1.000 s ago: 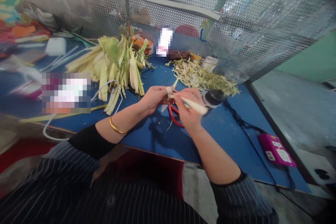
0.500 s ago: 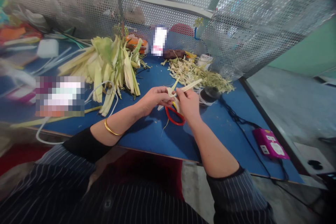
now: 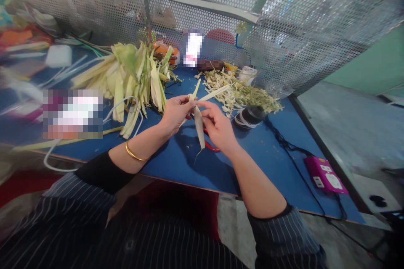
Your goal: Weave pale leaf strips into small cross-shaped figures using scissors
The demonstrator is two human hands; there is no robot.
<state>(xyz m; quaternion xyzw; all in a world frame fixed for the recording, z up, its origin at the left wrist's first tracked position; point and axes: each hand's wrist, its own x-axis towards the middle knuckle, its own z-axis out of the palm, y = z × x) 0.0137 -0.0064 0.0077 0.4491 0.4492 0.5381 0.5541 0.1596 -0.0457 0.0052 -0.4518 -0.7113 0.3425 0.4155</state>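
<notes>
Both hands meet over the blue table around a small folded piece of corn husk (image 3: 198,125), whose pale strips point up, to the right and down. My left hand (image 3: 177,113) is closed, pinching the fold between thumb and fingers. From the right, my right hand (image 3: 217,124) has its bent fingers at the strips, index fingertip against the fold; its exact grip is partly hidden. Below the hands lie red-handled scissors (image 3: 212,148), largely covered by the husk and my right hand. A black spool wound with white thread (image 3: 249,117) stands to the right.
A heap of long corn husks (image 3: 126,75) lies to the left, shredded husk (image 3: 243,90) at the back right. A white cable (image 3: 139,122) loops over the table (image 3: 265,176). A magenta power strip (image 3: 325,174) sits at the right edge. Perforated mesh (image 3: 208,8) stands behind.
My left hand has moved slightly up and left with the husk. My right hand has shifted left and lower, and one strip now hangs down in front of the scissors.
</notes>
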